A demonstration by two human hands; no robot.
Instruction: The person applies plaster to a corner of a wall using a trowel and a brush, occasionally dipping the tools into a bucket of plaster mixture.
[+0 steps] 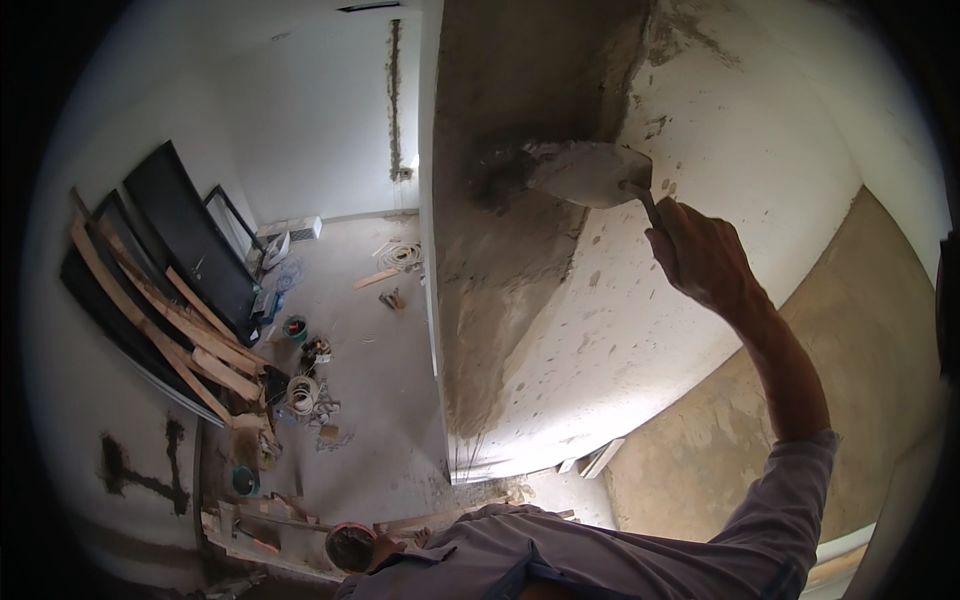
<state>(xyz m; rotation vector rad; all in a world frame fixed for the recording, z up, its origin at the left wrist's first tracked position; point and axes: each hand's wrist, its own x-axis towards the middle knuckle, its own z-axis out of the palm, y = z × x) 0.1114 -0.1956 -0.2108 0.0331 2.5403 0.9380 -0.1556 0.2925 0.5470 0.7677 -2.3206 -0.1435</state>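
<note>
My right hand (705, 252) is closed round the handle of a pointed trowel (590, 172), raised high on the right. The trowel's blade lies against the wall, beside a dark wet patch of mortar (497, 172). Grey-brown plaster (530, 80) covers a broad strip of the wall near its corner, and the white paint (640, 290) to the right is spattered. Low in the picture, my left hand (384, 550) grips the rim of a round reddish container (350, 547) with grey mortar in it. My body partly hides that hand.
Planks (180, 310) and dark door panels (190, 235) lean at the left. Coiled cable (302, 394), a green bucket (295, 327) and loose tools lie on the floor (370, 350). Below me is a wooden platform (275, 540) with a tool on it. The wall's corner (428, 250) stands close ahead.
</note>
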